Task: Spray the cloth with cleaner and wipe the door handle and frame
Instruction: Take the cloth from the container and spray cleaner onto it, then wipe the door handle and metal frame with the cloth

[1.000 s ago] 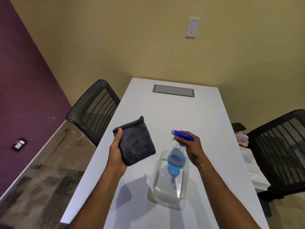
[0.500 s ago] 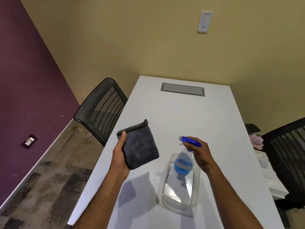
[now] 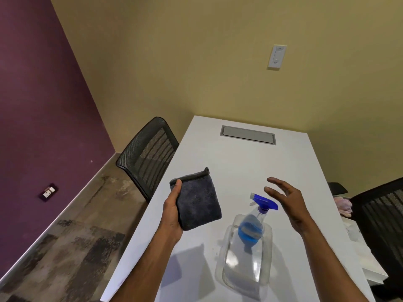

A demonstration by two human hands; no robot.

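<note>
White table [image 3: 239, 162]: bare far end. Spray bottle [image 3: 248, 247] stands upright on its near end, blue nozzle up, untouched. Folded dark cloth [image 3: 197, 202] is gripped in the left hand [image 3: 173, 216], above the table's left edge. Right hand [image 3: 287, 202]: open, fingers spread, just right of the nozzle, apart from it.

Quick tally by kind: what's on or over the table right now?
Cloths: 1, dark grey cloth in the left hand
Spray bottles: 1, spray bottle
Clear bins: 1, clear bin
Total: 3
</note>
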